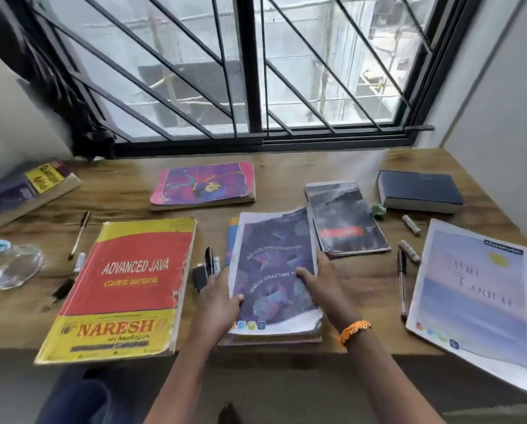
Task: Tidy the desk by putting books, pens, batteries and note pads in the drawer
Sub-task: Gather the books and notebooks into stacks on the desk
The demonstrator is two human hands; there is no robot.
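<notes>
A purple-covered notebook (272, 258) tops a small stack at the desk's front middle. My left hand (217, 296) grips its left edge with the thumb on the cover. My right hand (320, 278) grips its right edge, thumb over the cover. A red and yellow Java book (130, 283) lies to the left. Black pens and a marker (205, 266) lie between that book and the stack. A pale blue notebook (474, 296) overhangs the front right edge, with a pen (402, 283) and two batteries (410, 251) beside it.
Farther back lie a pink book (204, 185), a dark magazine (344, 220), a navy hardback (418, 189) and a thick book (26, 188) at far left. A clear plastic bottle (11, 266) and a pen (80, 234) are at left. A barred window backs the wooden desk (286, 175).
</notes>
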